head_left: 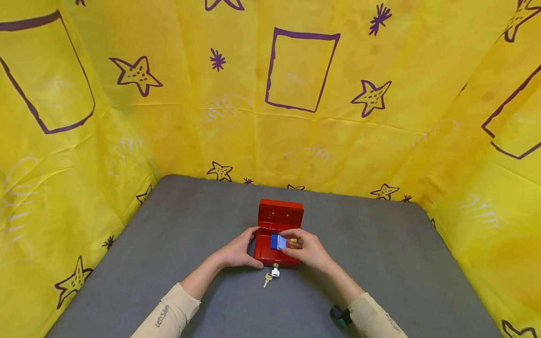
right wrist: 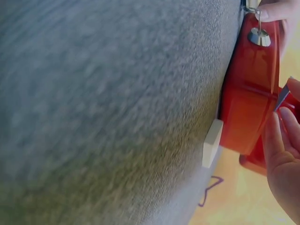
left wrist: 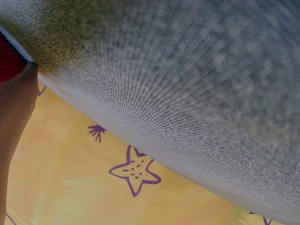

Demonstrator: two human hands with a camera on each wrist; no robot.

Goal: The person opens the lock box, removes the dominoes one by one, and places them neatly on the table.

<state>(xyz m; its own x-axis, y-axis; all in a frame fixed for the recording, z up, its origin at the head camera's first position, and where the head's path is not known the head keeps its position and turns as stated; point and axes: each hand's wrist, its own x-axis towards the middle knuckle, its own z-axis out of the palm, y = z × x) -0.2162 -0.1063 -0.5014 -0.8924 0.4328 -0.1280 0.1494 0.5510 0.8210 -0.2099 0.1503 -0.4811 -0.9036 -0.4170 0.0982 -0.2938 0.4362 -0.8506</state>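
The small two-tone blue rectangular block [head_left: 278, 242] is over the open red metal box [head_left: 263, 253], pinched in your right grip [head_left: 310, 249], narrowed to its width. Your left grip [head_left: 236, 249], spread wide, clasps the box's left side. Best brace firmly there, hold the block level and avoid bumping the silvery keys [head_left: 275, 272] at the box's front.

A cloth-walled booth; what sort of building holds it cannot be told. Creased yellow fabric [head_left: 236, 141] hangs on 3 sides of a grey bench [head_left: 203, 211], printed with purple starfish [head_left: 136, 76], spiky bursts [head_left: 217, 60], 4-sided outlines [head_left: 271, 70] and pale fishbone shapes.
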